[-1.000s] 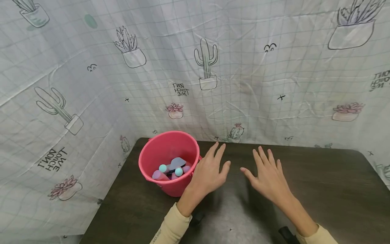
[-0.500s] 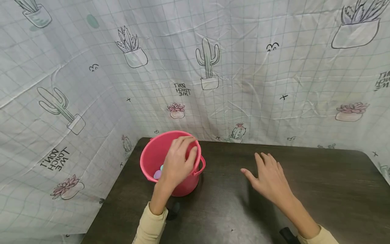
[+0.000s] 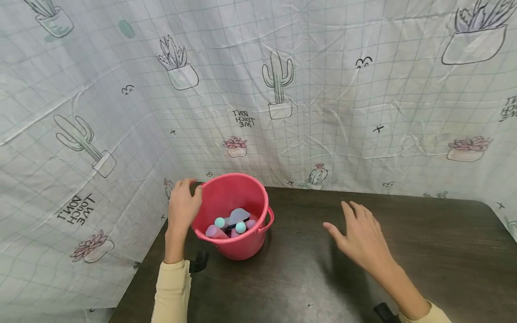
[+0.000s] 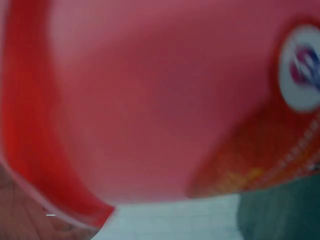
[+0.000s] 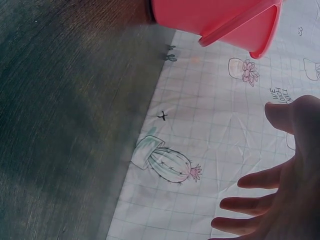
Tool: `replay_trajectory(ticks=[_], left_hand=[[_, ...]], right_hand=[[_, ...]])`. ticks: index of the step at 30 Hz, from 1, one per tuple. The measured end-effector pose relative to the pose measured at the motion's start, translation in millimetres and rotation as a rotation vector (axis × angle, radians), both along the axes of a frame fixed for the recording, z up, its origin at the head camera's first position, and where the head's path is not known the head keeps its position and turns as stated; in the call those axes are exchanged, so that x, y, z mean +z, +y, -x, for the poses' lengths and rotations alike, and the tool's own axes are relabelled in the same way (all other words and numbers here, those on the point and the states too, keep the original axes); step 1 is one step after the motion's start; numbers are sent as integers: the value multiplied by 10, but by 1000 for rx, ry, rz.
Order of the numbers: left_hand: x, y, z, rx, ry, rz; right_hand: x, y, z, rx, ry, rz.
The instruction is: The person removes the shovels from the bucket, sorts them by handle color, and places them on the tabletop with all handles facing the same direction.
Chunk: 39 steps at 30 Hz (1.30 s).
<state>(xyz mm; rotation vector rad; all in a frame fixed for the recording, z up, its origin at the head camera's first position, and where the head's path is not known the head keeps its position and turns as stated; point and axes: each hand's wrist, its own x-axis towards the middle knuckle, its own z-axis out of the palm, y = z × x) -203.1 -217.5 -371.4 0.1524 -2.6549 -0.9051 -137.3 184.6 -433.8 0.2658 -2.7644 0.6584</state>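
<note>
In the head view, the empty left hand [image 3: 182,206], relaxed beside the bucket [image 3: 244,251], could tip it with a knock; the bucket stands near the desk's [image 3: 299,253] far left corner, facing up, long axis roughly vertical. The left wrist view leaves contact unclear, and the right wrist view shows the right hand [image 5: 295,185] spread, grasping nothing

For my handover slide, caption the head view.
Left grip beside a pink bucket of pastel objects; right grip open over a dark table.
</note>
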Motion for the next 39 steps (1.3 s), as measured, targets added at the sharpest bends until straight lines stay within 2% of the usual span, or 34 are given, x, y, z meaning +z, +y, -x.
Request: replay_trajectory(ticks=[3,5,13,18,22,27,30,34,39], left_hand=[[-58,-102,49,-1,-81,-23],[-91,-145,70,-4,-106,-38],[-202,-262,113,23,-130,-105],[-224,-306,121,10,-161,-168],[-210,-306,88,-9,-206,-276],[-172,-261,-2,-84,-266,-468],[-143,-216,-75,-116,-303,-517],[-106,-176,-195,-101,-356,-459],[-38,-164,-325,-79,-402,-297]], right_hand=[[1,2,-1,-2,-4,2],[3,3,-4,-4,-7,1],[-9,-4,-15,-7,3,-4],[-26,-10,-10,-1,-7,-6],[-18,-8,-10,4,-33,-12],[-4,0,1,10,-3,18],[-1,-12,7,16,15,36],[-1,-42,8,25,26,48],[0,-88,18,41,35,66]])
